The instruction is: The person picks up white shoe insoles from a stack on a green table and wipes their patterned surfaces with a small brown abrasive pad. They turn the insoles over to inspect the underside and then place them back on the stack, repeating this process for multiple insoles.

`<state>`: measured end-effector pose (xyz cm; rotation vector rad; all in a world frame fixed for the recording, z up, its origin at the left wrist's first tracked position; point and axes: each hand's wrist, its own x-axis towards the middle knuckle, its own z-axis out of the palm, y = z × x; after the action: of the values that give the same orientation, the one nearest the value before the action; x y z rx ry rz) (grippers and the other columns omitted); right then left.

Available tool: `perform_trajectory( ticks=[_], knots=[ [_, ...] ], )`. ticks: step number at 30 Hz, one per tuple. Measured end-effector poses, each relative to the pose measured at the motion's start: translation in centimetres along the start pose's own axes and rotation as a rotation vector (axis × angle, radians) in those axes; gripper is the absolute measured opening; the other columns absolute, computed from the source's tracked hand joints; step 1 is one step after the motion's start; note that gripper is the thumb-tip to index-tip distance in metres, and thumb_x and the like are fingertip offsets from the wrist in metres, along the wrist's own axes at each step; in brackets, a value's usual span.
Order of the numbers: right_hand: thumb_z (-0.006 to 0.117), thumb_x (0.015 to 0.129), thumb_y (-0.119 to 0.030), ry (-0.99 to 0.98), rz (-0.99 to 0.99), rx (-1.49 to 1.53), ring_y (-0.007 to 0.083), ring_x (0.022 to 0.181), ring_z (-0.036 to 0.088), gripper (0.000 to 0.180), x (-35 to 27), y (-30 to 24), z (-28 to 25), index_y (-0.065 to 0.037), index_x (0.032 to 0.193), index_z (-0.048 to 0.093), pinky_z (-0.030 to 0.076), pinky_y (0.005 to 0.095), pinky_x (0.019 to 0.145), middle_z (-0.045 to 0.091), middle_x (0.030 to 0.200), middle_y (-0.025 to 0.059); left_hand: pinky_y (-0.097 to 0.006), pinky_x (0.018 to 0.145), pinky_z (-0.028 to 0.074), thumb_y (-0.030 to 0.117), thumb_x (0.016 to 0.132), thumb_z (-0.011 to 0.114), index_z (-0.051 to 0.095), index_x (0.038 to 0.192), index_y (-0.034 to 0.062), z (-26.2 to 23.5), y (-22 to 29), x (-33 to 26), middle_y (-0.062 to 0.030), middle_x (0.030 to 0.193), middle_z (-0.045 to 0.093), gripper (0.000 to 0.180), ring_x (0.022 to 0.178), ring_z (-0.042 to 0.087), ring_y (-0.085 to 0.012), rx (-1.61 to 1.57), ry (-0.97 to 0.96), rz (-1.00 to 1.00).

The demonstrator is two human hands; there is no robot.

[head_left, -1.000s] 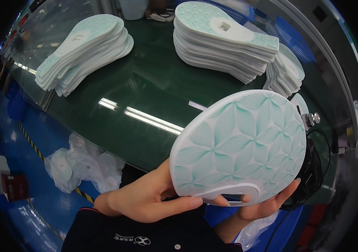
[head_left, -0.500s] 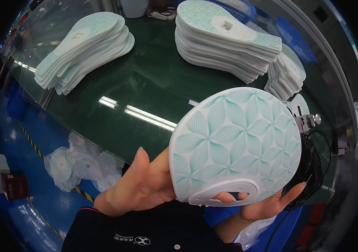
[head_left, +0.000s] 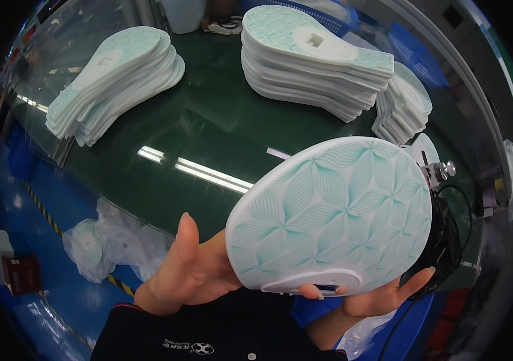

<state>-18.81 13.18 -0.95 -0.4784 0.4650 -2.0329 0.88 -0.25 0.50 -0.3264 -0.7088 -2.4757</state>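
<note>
Two bare hands are holding a rounded white panel (head_left: 328,210) with a green leaf pattern at the near edge of a dark green table (head_left: 208,120). The left hand (head_left: 193,271) is keeping its thumb raised, well apart from its fingers, which are reaching behind the panel; unlike a second ago, that thumb is no longer lying along the panel's lower edge. The right hand (head_left: 370,301) is supporting the lower right side, one digit stretching past the rim; whether it is clamping, I cannot tell. Fingertips (head_left: 309,292) are showing at the opening near the lower edge. Compared with half a second ago, the panel is tilting flatter and sitting slightly further left. On the dark shirt (head_left: 232,325), small white lettering (head_left: 175,345) is running beside a round white emblem (head_left: 202,348).
</note>
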Motion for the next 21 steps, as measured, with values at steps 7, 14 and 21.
perform_trajectory(
  ticks=[7,14,21],
  knots=[
    [0.024,0.08,-0.062,-0.093,-0.051,-0.022,0.038,0.124,0.014,0.078,0.7,0.6,0.7,-0.006,0.133,0.012,0.021,0.0626,0.09,0.009,0.138,0.0148,-0.044,0.099,0.017,0.063,0.078,-0.001,0.004,0.133,0.0035,-0.2,0.0,-0.4,-0.0179,0.135,0.02,0.081,0.122,0.023,-0.0314,0.045,0.066,-0.02],
    [0.024,0.08,-0.062,0.301,-0.15,0.18,0.0414,0.123,0.014,0.077,1.4,1.2,3.4,-0.007,0.133,0.011,0.026,0.0666,0.083,0.008,0.138,0.0152,-0.044,0.1,0.016,0.062,0.078,-0.001,0.007,0.133,0.0042,-0.3,0.1,-0.4,-0.0176,0.135,0.02,0.08,0.123,0.022,-0.0309,0.071,0.047,-0.058],
    [0.024,0.081,-0.061,0.285,-0.117,-0.022,0.0428,0.122,0.016,0.074,0.6,0.9,1.8,-0.01,0.133,0.012,0.03,0.0672,0.079,0.009,0.138,0.0148,-0.044,0.1,0.016,0.062,0.079,-0.001,0.007,0.133,0.0038,0.3,0.1,-0.2,-0.0174,0.134,0.021,0.08,0.122,0.024,-0.0308,0.074,0.031,-0.054]
  ],
)
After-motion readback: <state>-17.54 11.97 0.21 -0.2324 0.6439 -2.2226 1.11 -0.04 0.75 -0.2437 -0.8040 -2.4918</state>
